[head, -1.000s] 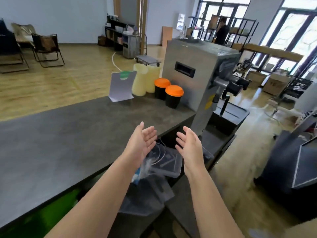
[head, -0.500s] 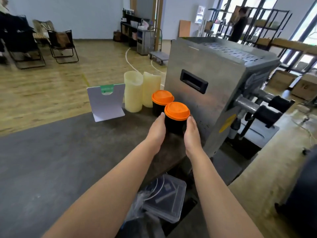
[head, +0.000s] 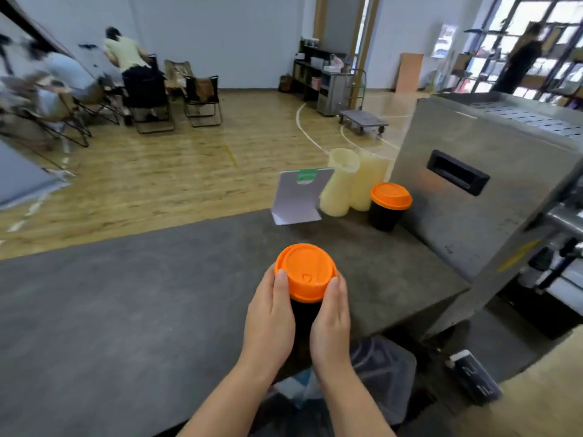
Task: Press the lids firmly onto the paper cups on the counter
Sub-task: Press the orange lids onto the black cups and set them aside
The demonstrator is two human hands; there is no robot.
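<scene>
left hand [head: 269, 320]: wrapped round the left side of the near cup, thumb lying up along the wall with its tip at the lid's rim; the other fingers are hidden behind the cup.
right hand [head: 331, 323]: curled round the right side of the same cup, thumb tip touching the lid's rim; the two hands mirror each other and hold the cup between them.
near cup [head: 303, 316]: black paper cup, only a dark strip of it showing between the two hands; whether its base touches the tabletop cannot be told.
near lid [head: 305, 271]: orange, round, seated on the near cup, with a small sip mark toward the person.
far cup [head: 385, 214]: black, upright on the tabletop, well apart from the hands, just beside the steel machine.
far lid [head: 391, 195]: orange, sitting on the far cup.
tabletop [head: 126, 304]: dark grey, matt, running left from the hands; its near edge passes under the forearms.
cream containers [head: 342, 184]: two pale, tall tubs side by side, just left of the far cup.
card stand [head: 299, 200]: white folded card with a green tab at the top, left of the cream containers.
steel machine [head: 485, 190]: brushed metal box at the right end of the tabletop, with a black recessed handle in its side.
clear plastic box [head: 388, 367]: below the tabletop edge, right of the right forearm.
background: wooden floor, folding chairs and blurred people at far left.
</scene>
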